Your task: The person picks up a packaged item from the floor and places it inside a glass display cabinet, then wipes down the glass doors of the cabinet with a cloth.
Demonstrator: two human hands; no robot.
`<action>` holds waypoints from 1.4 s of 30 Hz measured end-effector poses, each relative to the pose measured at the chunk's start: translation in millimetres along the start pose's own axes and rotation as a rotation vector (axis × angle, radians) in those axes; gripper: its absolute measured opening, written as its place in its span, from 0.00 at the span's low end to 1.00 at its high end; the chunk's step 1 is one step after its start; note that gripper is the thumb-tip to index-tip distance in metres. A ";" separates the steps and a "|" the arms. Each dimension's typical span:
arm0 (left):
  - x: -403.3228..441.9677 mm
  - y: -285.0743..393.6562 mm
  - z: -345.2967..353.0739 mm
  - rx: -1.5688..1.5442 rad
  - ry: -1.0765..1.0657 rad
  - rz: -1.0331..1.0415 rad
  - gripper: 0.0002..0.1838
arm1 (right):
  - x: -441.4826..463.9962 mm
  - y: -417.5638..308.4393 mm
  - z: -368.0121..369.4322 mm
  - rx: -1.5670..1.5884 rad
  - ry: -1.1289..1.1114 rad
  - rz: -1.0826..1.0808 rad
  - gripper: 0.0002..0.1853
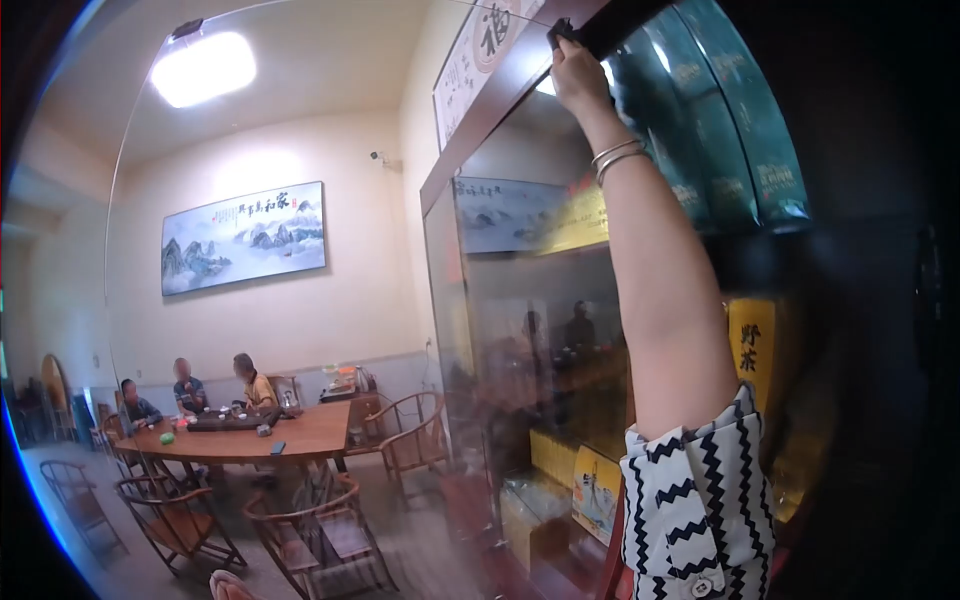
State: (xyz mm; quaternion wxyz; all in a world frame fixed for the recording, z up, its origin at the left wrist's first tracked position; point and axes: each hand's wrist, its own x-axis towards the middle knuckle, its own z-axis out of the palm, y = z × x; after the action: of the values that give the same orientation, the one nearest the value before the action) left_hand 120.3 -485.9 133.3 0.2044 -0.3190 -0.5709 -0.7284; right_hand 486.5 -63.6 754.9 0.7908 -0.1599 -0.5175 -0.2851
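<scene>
My right hand (580, 80) is raised high at the end of a stretched arm, a metal bangle at the wrist. Its fingers are closed on a small black piece (562, 33) at the top corner of a clear glass panel (112, 240), against the cabinet's frame (500, 125). Whether that piece is a fitting or a cloth, I cannot tell. What looks like the fingertips of my left hand (230, 586) show at the bottom edge; the rest is out of view. Green boxes (700, 110) stand on the upper shelf beside my right hand.
Inside the cabinet are a yellow box (752, 350) and a picture-printed box (596, 492). Several wooden chairs (315, 535) surround a long table (310, 430), where people (255, 385) sit at the far side. A landscape picture (245, 240) hangs on the wall.
</scene>
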 end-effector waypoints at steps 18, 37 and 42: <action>12.0 31.7 -2.0 -0.118 -0.048 -0.203 0.12 | -215.6 -37.1 -106.3 -0.047 0.102 0.149 0.21; 30.4 24.7 18.2 0.054 -0.191 0.211 0.18 | -413.9 -86.4 -241.6 0.160 -0.311 0.324 0.22; 17.5 45.3 22.1 0.026 -0.145 0.104 0.18 | -307.8 -65.9 -168.4 0.249 -0.184 0.122 0.22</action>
State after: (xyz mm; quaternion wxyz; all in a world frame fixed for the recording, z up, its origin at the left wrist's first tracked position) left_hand 142.9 -475.5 180.4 0.2043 -0.3973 -0.5763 -0.6844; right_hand 475.5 -119.8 402.5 0.7695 -0.1173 -0.6084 -0.1546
